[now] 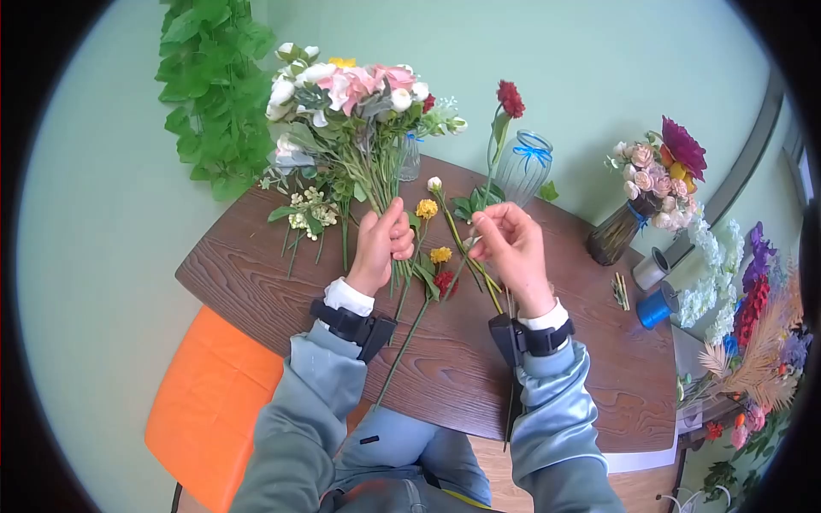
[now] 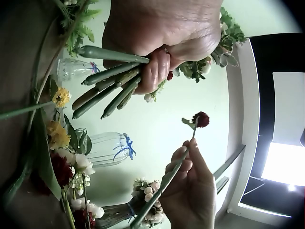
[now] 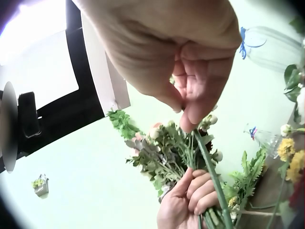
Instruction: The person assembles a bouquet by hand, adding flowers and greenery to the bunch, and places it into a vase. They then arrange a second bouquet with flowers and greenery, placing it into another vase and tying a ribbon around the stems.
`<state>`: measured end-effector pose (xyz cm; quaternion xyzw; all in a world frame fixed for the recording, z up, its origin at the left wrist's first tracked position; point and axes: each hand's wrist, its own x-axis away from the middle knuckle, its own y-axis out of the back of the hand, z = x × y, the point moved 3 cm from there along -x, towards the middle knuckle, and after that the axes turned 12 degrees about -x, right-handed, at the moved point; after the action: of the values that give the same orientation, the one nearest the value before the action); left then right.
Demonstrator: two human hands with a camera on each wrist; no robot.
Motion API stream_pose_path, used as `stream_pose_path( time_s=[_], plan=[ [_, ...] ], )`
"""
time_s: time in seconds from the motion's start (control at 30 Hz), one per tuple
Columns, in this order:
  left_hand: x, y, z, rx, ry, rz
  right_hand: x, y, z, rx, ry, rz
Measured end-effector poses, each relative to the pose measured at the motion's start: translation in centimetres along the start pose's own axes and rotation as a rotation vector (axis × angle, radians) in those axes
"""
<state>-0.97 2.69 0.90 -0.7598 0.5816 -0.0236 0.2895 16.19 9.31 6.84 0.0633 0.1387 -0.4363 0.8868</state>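
In the head view my left hand (image 1: 382,248) grips a bunch of artificial flowers (image 1: 363,94) by the stems. Pink and white blooms with leaves fan out above the fist. Several green stem ends (image 2: 112,78) poke out below it in the left wrist view. With thumb and fingertips, my right hand (image 1: 515,252) pinches the long stem of a single red flower (image 1: 510,99). This flower stands upright to the right of the bunch, and its stem (image 3: 213,174) slants down past my left hand in the right wrist view.
Yellow flowers (image 1: 440,255), a red one (image 1: 445,282) and white-berry sprigs (image 1: 313,212) lie on the table (image 1: 256,239). Behind are a glass vase (image 1: 526,171) with a blue bow and a filled vase (image 1: 614,235). A blue spool (image 1: 657,306) stands at right, near an orange chair (image 1: 209,389) at left.
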Motion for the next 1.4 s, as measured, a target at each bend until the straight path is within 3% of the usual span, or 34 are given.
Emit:
stream_pose_path(
  time_s=[0.1,0.3,0.57,0.63,0.87,0.93,1.07,1.13,1.4],
  plan=[
    [0.6,0.0,-0.3,-0.042,0.027,0.01,1.2,-2.7,-0.1,-0.182,0.166,0.032],
    [1.1,-2.0,0.2,-0.126,0.085,-0.011,2.1,-3.9,0.5,-0.024,0.283,0.175],
    [1.3,-2.7,2.6,-0.12,0.108,0.105,1.6,-3.3,-0.4,-0.01,0.211,0.16],
    [1.8,-3.5,2.6,0.018,0.195,0.197,1.7,-3.2,0.1,0.04,0.281,0.112],
    [1.9,-3.8,3.2,0.074,0.187,0.421,1.7,-2.3,0.9,0.169,0.207,0.096],
    [2.0,-4.2,2.5,-0.216,0.088,0.334,1.7,-2.4,0.8,0.26,0.22,0.136],
    [2.0,-4.5,2.1,-0.162,0.148,0.298,1.9,-2.4,1.2,0.251,0.208,0.11],
    [1.9,-4.2,2.5,-0.163,0.166,0.265,1.8,-2.3,1.2,0.322,0.365,0.064],
    [2.0,-4.7,2.4,-0.211,0.165,0.235,1.4,-1.9,0.9,0.356,0.357,0.007]
  ],
)
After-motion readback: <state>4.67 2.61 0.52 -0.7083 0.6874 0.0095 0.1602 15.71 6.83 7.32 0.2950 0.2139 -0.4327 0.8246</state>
